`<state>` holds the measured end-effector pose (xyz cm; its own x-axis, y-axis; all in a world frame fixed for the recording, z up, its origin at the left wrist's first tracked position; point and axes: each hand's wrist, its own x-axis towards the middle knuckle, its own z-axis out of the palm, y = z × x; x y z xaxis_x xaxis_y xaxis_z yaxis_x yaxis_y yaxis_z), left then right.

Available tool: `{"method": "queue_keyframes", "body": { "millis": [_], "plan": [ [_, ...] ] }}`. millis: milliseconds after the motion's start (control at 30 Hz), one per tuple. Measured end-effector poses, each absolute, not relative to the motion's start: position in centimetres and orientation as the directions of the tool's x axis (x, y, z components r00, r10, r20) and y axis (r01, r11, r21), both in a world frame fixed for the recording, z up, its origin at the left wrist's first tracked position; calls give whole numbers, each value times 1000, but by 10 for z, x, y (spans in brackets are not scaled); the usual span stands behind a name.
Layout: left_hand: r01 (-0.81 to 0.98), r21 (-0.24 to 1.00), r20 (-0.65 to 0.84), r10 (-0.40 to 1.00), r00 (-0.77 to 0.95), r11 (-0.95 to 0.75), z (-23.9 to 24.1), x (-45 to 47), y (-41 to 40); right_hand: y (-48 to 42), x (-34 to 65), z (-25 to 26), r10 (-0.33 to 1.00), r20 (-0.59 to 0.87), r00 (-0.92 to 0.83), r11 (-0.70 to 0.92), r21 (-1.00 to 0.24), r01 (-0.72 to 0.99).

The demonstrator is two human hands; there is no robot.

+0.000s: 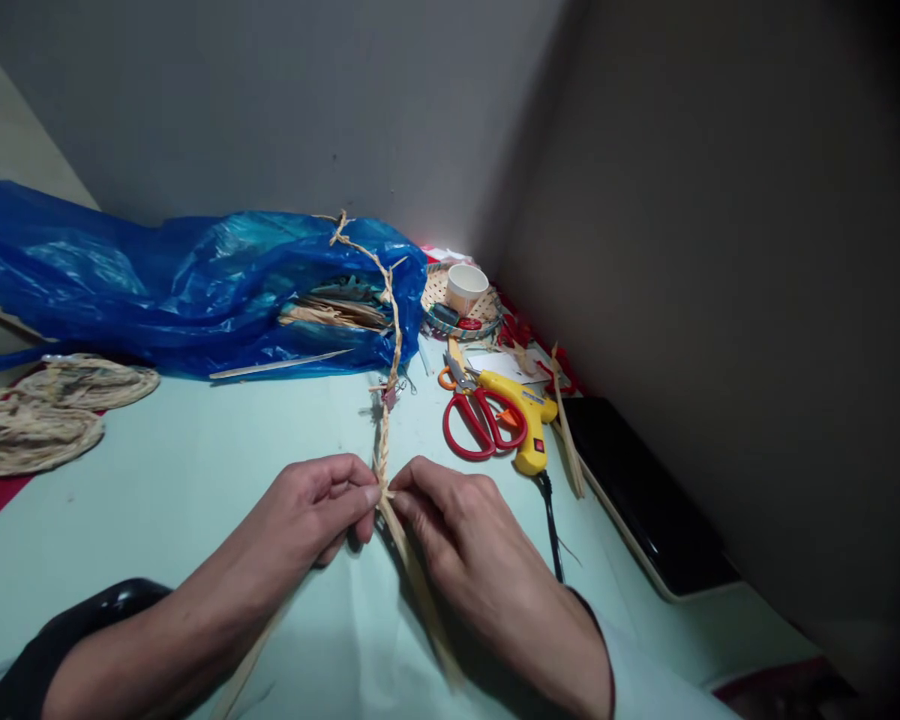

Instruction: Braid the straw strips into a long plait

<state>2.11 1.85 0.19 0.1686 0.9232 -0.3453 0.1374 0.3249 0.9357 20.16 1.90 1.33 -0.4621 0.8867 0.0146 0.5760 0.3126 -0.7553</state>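
Note:
A thin braid of pale straw runs from the blue bag down across the table to my fingers. My left hand pinches it from the left at its lower end, thumb and forefinger pressed together. From the right, my right hand pinches the same spot, its fingertips almost touching the left ones. Loose flat straw strands trail from the pinch toward me, some under my right hand. Another strand hangs down below my left wrist. A small dark reddish clip-like thing sits against the braid farther up.
A blue plastic bag holding straw lies at the back. Woven straw soles lie left. To the right are red-handled scissors, a yellow glue gun, a black tablet-like slab, and a woven basket with a white cup.

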Motion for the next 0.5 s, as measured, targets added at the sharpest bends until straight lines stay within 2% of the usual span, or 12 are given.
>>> {"method": "queue_keyframes", "body": {
  "millis": [133, 233, 333, 400, 500],
  "plan": [
    [207, 941, -300, 944, 135, 269, 3, 23, 18, 19, 201, 13, 861, 110, -496, 461, -581, 671],
    [245, 943, -250, 964, 85, 223, 4, 28, 16, 12, 195, 6, 807, 245, -537, 590, -310, 746],
    [207, 949, -251, 967, 34, 239, 5, 34, 12, 2, 183, 1, 755, 370, -542, 596, -43, 802],
    [143, 954, -268, 963, 24, 262, 5, 36, 10, -3, 176, -1, 727, 405, -555, 592, 39, 805],
    [71, 957, -284, 958, 44, 281, 4, 35, 9, -7, 170, 0, 702, 419, -576, 602, 84, 794]
  ]
}}
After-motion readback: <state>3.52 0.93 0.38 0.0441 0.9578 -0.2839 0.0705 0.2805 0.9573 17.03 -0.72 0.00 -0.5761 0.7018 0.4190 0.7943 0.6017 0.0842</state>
